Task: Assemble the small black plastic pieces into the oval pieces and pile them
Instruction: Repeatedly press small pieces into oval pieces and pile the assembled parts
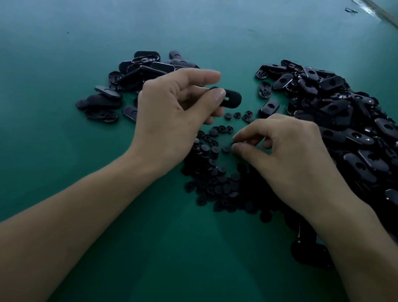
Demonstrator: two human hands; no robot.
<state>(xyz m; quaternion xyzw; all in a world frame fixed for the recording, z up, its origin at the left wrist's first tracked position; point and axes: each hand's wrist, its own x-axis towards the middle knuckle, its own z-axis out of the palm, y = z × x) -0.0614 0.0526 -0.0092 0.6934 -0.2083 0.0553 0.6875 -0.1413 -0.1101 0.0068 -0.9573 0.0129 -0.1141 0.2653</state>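
Between right thumb and forefinger, small black piece [226, 149] pinched by right hand [287, 154], near oval piece [230, 99] gripped in left hand [175, 113]; risk: shallow fingertip hold may drop it among loose small pieces [220, 183] under that hand.

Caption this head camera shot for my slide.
Left hand holds an oval piece; right hand pinches a small black piece.
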